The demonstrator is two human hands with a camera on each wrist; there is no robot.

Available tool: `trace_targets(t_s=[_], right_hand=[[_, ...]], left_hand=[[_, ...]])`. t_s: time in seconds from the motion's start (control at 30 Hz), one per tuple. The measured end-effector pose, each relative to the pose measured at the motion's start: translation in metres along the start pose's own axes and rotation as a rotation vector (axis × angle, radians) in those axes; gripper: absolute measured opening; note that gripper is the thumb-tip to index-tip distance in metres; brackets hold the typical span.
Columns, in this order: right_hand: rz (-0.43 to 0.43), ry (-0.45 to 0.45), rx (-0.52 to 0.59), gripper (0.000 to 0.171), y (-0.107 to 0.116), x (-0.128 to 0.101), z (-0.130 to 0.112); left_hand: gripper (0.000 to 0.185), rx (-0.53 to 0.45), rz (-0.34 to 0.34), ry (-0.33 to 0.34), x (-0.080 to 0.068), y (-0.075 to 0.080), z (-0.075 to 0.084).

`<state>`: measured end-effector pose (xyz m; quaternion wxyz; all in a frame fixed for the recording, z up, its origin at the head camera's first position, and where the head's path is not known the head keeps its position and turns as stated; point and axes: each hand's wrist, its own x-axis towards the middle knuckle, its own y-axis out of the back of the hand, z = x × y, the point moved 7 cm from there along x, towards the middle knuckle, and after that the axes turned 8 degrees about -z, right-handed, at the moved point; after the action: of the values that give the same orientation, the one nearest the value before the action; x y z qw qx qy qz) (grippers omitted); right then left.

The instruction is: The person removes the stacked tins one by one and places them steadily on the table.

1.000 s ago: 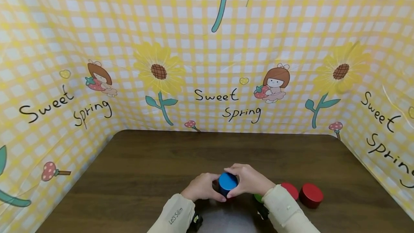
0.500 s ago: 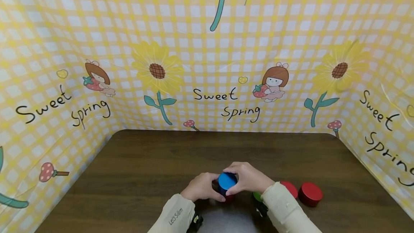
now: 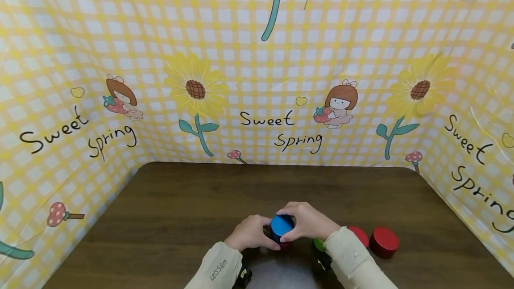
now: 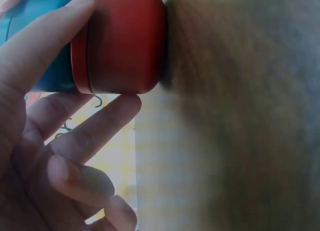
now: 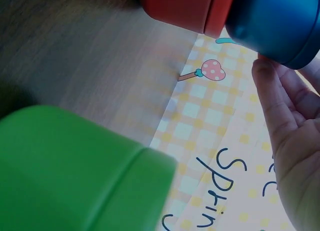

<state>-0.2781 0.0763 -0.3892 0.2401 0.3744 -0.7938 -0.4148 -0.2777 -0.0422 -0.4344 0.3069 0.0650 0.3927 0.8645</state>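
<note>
Blue round glossy tin [image 3: 282,226] sits on a red round tin [image 3: 283,245] at the near middle of the dark wooden bench [image 3: 201,208]; from the head view our left hand [image 3: 250,232] and right hand [image 3: 307,221] cup the stack from both sides. At the left wrist, fingers [image 4: 45,46] curl against both tins. At the right wrist, fingers [image 5: 290,91] touch the blue rim, a green tin [image 5: 75,171] nearby. We judge it light, stiff, slippery: grip the sidewall.

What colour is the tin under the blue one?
Red tin, clearest in the left wrist view.
</note>
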Motion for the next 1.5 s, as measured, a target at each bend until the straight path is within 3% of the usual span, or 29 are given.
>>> trace_targets(t_s=[0.17, 0.83, 1.5], right_hand=[[0.000, -0.015, -0.007, 0.054, 0.002, -0.001, 0.000], [0.003, -0.053, -0.067, 0.054, 0.016, -0.013, 0.004], [0.043, -0.108, -0.053, 0.054, 0.030, -0.031, 0.013]], left_hand=[[0.043, -0.005, 0.013, 0.004, 0.002, 0.000, -0.001], [0.060, -0.012, -0.007, 0.033, 0.003, -0.002, 0.000], [0.055, -0.030, -0.002, 0.081, 0.003, -0.003, -0.002]])
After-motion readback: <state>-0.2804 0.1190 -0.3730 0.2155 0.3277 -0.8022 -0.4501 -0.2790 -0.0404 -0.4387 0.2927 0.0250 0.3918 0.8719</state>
